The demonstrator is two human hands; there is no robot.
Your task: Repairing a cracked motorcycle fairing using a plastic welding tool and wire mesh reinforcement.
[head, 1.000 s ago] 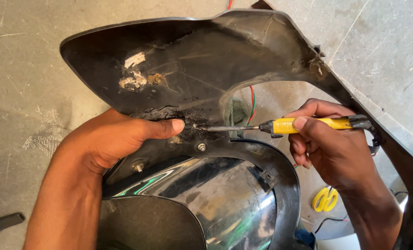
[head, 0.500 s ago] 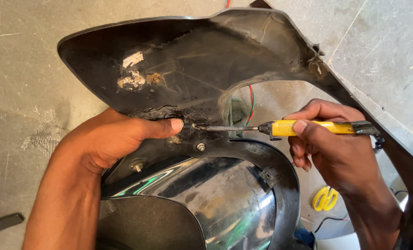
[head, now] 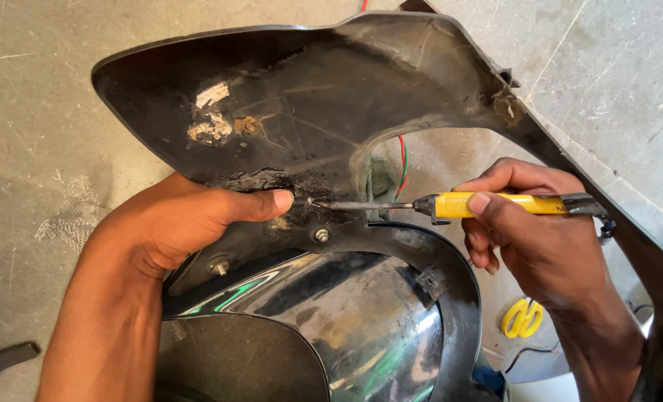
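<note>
A large black plastic fairing panel [head: 324, 89] lies upside down across the view, with a cracked, melted patch [head: 264, 181] near its middle. My left hand [head: 190, 219] grips the panel's edge, thumb pressed right beside the crack. My right hand [head: 532, 238] holds a yellow-handled soldering iron [head: 495, 204] level, its metal tip touching the plastic just right of my thumb. A shiny headlight reflector [head: 324, 320] sits in the panel below the crack, with two bolts [head: 322, 235] on its rim.
Red and green wires [head: 401, 160] run through an opening in the panel. Yellow-handled scissors [head: 523, 318] lie on the floor at lower right. A small black part [head: 4, 359] rests at the lower left on the grey concrete floor [head: 41, 112].
The soldering iron and my right hand have shifted slightly lower and to the right; the tip stays at the crack. My left hand holds as before.
</note>
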